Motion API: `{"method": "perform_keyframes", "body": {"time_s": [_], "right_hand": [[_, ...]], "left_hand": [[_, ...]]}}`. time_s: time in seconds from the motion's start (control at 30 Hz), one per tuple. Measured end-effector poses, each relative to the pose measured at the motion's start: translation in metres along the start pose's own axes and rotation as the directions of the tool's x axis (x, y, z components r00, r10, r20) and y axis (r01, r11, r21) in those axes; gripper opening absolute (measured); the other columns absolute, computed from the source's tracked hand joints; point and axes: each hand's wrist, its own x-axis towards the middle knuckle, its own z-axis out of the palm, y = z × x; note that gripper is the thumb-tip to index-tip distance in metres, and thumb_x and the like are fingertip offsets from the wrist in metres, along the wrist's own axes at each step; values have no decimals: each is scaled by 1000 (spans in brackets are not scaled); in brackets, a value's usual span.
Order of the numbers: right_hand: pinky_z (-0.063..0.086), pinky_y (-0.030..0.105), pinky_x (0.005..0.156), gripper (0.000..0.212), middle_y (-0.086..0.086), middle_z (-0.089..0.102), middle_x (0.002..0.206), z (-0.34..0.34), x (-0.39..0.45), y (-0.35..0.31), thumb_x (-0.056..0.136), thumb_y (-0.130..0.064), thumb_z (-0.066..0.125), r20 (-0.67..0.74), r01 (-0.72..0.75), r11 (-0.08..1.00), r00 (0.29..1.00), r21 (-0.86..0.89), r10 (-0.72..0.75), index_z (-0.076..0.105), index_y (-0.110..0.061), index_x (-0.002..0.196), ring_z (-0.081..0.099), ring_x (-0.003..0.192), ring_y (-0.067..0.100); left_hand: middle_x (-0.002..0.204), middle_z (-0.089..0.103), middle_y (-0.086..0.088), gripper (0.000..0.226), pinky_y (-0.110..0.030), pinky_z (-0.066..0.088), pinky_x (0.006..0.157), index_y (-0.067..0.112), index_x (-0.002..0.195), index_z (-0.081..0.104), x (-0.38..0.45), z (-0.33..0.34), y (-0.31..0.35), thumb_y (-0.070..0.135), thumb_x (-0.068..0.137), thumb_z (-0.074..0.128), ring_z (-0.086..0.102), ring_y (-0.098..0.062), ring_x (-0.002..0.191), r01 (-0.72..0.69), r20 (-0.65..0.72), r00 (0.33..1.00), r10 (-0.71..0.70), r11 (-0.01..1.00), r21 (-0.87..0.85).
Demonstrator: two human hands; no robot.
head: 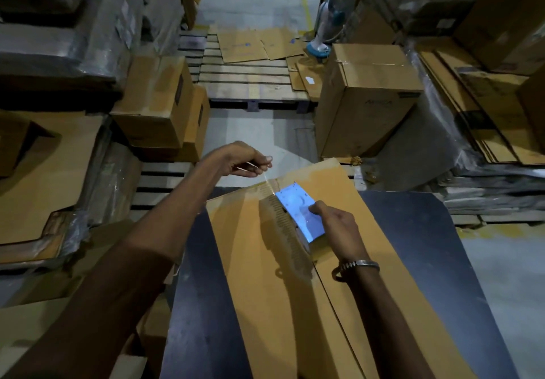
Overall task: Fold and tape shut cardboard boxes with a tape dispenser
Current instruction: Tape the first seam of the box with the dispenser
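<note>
A flattened cardboard box lies on a dark table, its far end over the table's far edge. A strip along its middle seam is torn, showing the ribbed inner layer. A white label sits beside that strip near the far end. My left hand hovers past the far end and pinches a thin strip of clear tape that stretches down to the box. My right hand rests on the box, thumb and fingers pressing the label's near right edge. No tape dispenser is in view.
A sealed box stands ahead on the right, with a blue and white fan behind it. A wooden pallet with flat cardboard lies straight ahead. Stacked boxes stand on the left, flat cardboard sheets on the right.
</note>
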Motion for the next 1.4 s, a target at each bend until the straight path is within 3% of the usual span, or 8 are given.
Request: {"method": "perform_keyframes", "body": {"time_s": [0.27, 0.4, 0.5, 0.6, 0.73, 0.93, 1.2, 1.4], "right_hand": [[49, 52, 99, 49, 24, 63, 126, 9, 9, -2, 93, -40, 65, 7, -94, 995, 995, -34, 95, 68, 6, 111, 57, 118, 38], [39, 37, 69, 45, 26, 64, 90, 12, 12, -1, 91, -42, 67, -19, -118, 993, 993, -24, 117, 67, 3, 82, 60, 88, 40], [29, 36, 64, 44, 2, 40, 66, 14, 15, -4, 90, -43, 67, -17, -174, 983, 985, -53, 173, 45, -15, 65, 39, 65, 24], [34, 35, 67, 35, 2, 49, 75, 17, 20, -8, 89, -46, 67, -5, -196, 977, 981, -85, 196, 56, -16, 73, 45, 68, 21], [34, 35, 66, 39, 1, 48, 72, 19, 19, -10, 90, -44, 68, 2, -188, 978, 982, -92, 189, 52, -16, 68, 45, 67, 21], [30, 36, 64, 42, 3, 46, 71, 19, 17, -7, 95, -46, 62, -7, -180, 975, 984, -132, 180, 46, -15, 70, 44, 69, 24], [37, 41, 74, 47, 13, 63, 92, 29, 1, 2, 104, -56, 36, 28, 7, 928, 1000, -372, 4, 47, -22, 74, 49, 94, 34], [41, 40, 68, 52, 3, 60, 73, -3, -52, 34, 105, -56, 37, -7, 18, 883, 1000, -470, -24, 51, -19, 70, 53, 76, 29]], "left_hand": [[106, 81, 0, 29, -30, 62, 91, 14, 107, 82, 27, 7, -12, 39, 93, 81, 75, -12, 95, -51, 28, 998, 50, 997, 63], [117, 77, -6, 26, -27, 63, 80, 10, 112, 78, 37, 10, -25, 29, 94, 80, 75, -14, 89, 44, 85, 996, -32, 989, -142], [111, 77, -10, 39, -30, 55, 72, 8, 112, 78, 41, 18, -42, 42, 91, 81, 69, -19, 86, 112, 47, 992, -121, 981, 156], [112, 76, -7, 42, -33, 56, 80, 14, 114, 74, 38, 22, -52, 51, 96, 72, 70, -19, 91, 191, 77, 970, -233, 914, 359], [97, 78, 2, 43, -41, 61, 94, 16, 109, 79, 46, 17, -57, 53, 87, 81, 74, -16, 91, -87, -150, 976, 161, 908, 410], [96, 81, 10, 36, -30, 56, 76, 25, 104, 85, 23, 42, -62, 56, 95, 71, 71, -4, 84, -354, -64, 891, 448, 778, 519], [97, 81, 7, 29, -34, 60, 83, 27, 105, 85, 15, 43, -67, 52, 96, 72, 72, -4, 85, -391, -127, 818, 561, 704, 593], [98, 82, 1, 31, -33, 61, 80, 21, 105, 85, 10, 44, -65, 49, 96, 74, 72, -5, 83, -410, -128, 799, 588, 688, 599]]}}
